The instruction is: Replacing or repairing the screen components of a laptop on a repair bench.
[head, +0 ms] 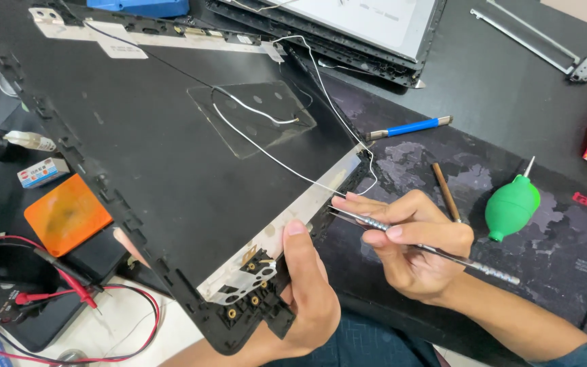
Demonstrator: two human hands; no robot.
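Note:
A large black laptop lid cover (151, 156), inner side up, is tilted over the desk. My left hand (307, 285) grips its near corner, thumb pressed on the silver metal strip (293, 217) by the hinge mount. My right hand (412, 245) holds a pair of metal tweezers (368, 222) like a pen, their tips touching the edge of the cover close to the strip. Thin white antenna wires (293, 170) run across the cover to that edge.
A green rubber air blower (511, 207), a brown stick (446, 191) and a blue-handled tool (409, 127) lie on the dark mat to the right. Another laptop panel (375, 34) sits behind. On the left are an orange pad (66, 214), a multimeter with red leads (49, 285) and a small box.

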